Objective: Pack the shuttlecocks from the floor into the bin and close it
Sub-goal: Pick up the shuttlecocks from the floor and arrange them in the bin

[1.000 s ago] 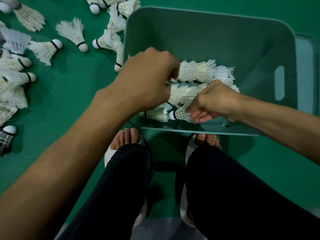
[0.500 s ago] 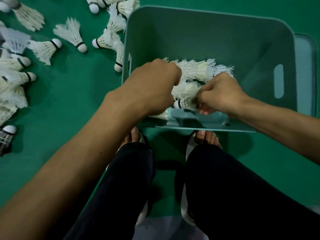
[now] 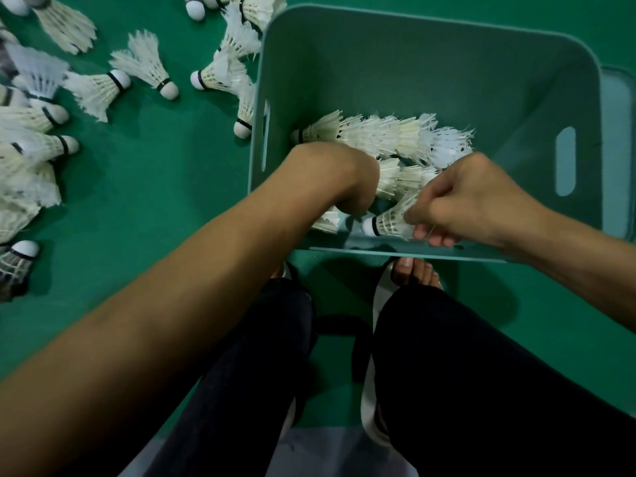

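A teal plastic bin (image 3: 430,43) stands open on the green floor in front of my feet. Inside it, several white feather shuttlecocks (image 3: 385,136) lie in nested rows. My right hand (image 3: 471,201) pinches the feathers of one shuttlecock (image 3: 385,223) near the bin's front wall, its cork pointing left. My left hand (image 3: 340,173) reaches down into the bin's front left corner, fingers curled under and hidden; another shuttlecock (image 3: 328,220) lies just below it. Whether that hand holds anything is not visible. Several loose shuttlecocks (image 3: 148,63) are scattered on the floor to the left.
The bin's lid (image 3: 617,139) lies flat on the floor just right of the bin. My two legs in dark trousers and white sandals (image 3: 371,390) stand right behind the bin's front wall. More shuttlecocks (image 3: 31,156) crowd the far left edge.
Both hands have sunk lower toward the bin's front wall. My right hand has carried its shuttlecock down and right; my left hand has dipped deeper into the front left corner.
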